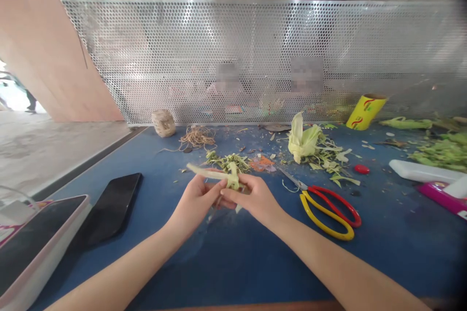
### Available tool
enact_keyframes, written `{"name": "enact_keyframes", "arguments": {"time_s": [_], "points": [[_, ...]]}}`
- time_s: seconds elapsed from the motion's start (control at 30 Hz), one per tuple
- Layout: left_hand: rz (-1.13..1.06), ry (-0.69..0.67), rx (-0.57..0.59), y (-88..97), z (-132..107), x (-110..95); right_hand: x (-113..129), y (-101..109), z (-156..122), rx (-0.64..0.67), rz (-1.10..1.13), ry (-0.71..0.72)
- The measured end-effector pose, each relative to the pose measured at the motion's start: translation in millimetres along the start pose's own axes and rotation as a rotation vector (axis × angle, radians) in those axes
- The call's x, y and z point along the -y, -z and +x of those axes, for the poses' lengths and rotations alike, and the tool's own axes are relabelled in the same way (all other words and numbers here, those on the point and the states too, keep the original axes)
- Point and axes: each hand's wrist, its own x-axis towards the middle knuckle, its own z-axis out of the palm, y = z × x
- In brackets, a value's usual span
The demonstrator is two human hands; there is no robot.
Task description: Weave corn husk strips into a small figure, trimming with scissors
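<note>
My left hand and my right hand meet over the middle of the blue table, fingers closed. Between them is a pale green corn husk strip, looped or knotted in the middle, with one flat end reaching out to the left. Both thumbs press on its near side; the fingers behind are partly hidden. Just beyond lies a small heap of shredded husk bits. To the right of my right hand rest scissors with one red and one yellow handle, lying on the table.
Farther back stand a torn husk bundle, a tangle of twine, a twine roll and a yellow roll. Phones lie at left, a glue gun at right. A perforated metal screen edges the table's back.
</note>
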Motion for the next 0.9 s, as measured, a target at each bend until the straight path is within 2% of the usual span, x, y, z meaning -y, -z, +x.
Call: {"name": "enact_keyframes", "arguments": {"time_s": [0.13,0.27,0.4,0.5,0.63,0.77,0.9], "points": [[0.047,-0.019,0.065,1.6,-2.0,-5.1,2.2,7.5,1.9,-0.103,-0.034,0.085],[0.11,-0.035,0.099,4.1,-0.9,-4.3,6.1,11.1,0.8,-0.071,-0.02,0.105],[0.221,0.007,0.152,5.7,1.1,-1.0,3.7,12.8,2.0,-0.075,0.011,0.114],[0.221,0.015,0.145,5.4,0.2,-3.3,0.4,17.0,4.5,-0.13,0.021,0.099],[0.11,-0.019,0.105,2.7,-4.1,-8.2,1.1,23.3,5.9,-0.213,0.064,0.054],[0.11,-0.035,0.064,1.3,-7.2,-7.6,3.3,24.1,5.6,-0.089,0.053,0.081],[0.079,-0.06,0.165,8.5,-6.1,-7.3,4.3,22.7,4.0,-0.028,-0.022,0.112]]}}
